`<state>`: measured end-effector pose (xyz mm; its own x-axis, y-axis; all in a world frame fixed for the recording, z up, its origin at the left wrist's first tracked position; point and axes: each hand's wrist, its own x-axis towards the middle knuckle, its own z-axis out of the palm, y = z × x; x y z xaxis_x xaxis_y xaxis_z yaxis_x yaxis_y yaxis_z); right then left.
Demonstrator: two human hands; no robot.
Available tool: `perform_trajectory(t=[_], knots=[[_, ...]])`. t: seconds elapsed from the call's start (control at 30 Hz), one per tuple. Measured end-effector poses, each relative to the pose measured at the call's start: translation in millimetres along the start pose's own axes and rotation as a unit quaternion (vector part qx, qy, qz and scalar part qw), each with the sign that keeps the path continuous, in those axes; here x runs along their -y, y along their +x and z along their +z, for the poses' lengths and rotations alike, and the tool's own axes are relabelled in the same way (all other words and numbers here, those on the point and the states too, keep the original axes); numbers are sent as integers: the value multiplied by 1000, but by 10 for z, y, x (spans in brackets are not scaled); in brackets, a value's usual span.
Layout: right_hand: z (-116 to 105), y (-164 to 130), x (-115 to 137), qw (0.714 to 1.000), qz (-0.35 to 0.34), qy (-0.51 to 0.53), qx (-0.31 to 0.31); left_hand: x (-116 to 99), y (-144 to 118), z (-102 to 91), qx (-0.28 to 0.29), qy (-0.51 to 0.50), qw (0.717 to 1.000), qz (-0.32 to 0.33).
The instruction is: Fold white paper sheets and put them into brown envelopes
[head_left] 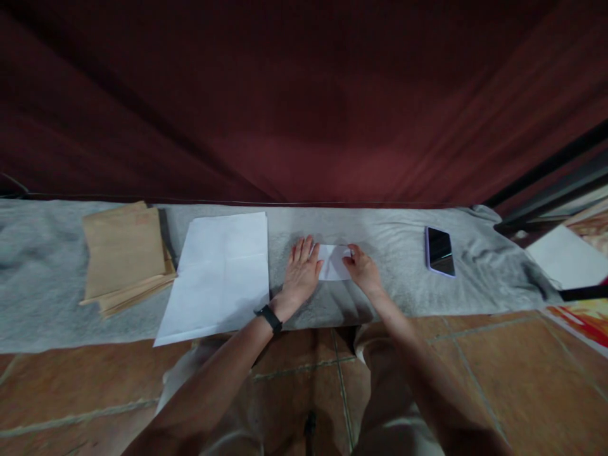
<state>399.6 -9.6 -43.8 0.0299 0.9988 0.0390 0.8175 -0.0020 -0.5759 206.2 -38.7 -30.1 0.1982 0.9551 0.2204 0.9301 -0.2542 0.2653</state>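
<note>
A small folded piece of white paper (332, 265) lies on the grey cloth between my two hands. My left hand (303, 266) rests flat on its left end, fingers stretched out and pointing away from me; a black watch band circles that wrist. At the right end, the fingers of my right hand (361, 266) are curled and pinch the paper's edge. The left end of the paper is partly covered by my left hand.
Large white sheets (223, 272) lie left of my hands, overhanging the front edge. Brown paper envelopes (124, 253) are stacked farther left. A phone (440, 252) in a purple case lies to the right on the grey cloth (389, 253). A dark red curtain (304, 126) hangs behind.
</note>
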Motion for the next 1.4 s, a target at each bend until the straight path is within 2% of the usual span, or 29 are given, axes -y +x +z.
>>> perform_trajectory(t=[0.07, 0.17, 0.27, 0.33, 0.43, 0.5, 0.63, 0.83, 1.2, 1.4], knots=[[-19, -10, 19, 1000, 17, 3, 15, -47, -51, 82, 22, 9, 999, 40], [-64, -28, 58, 1000, 22, -21, 4, -95, -103, 163, 53, 19, 997, 51], [-72, -32, 112, 998, -32, -28, -53, -122, -114, 182, 62, 27, 997, 41], [-18, -35, 167, 994, -89, 21, -67, -133, -111, 181, 62, 29, 997, 45], [141, -75, 256, 982, -141, 122, -4, -150, -109, 191, 67, 30, 996, 52], [248, -123, 292, 975, -165, 140, 49, -165, -117, 206, 72, 25, 996, 53], [341, -202, 278, 972, -205, 75, 82, -207, -147, 220, 62, -18, 997, 44], [310, -218, 217, 975, -200, -13, 95, -259, -183, 172, 57, -26, 998, 24], [198, -189, -44, 970, -207, -114, 59, -211, -220, 187, 69, 22, 997, 31], [71, -164, -179, 971, -176, -157, 40, -163, -229, 156, 73, 24, 996, 38]])
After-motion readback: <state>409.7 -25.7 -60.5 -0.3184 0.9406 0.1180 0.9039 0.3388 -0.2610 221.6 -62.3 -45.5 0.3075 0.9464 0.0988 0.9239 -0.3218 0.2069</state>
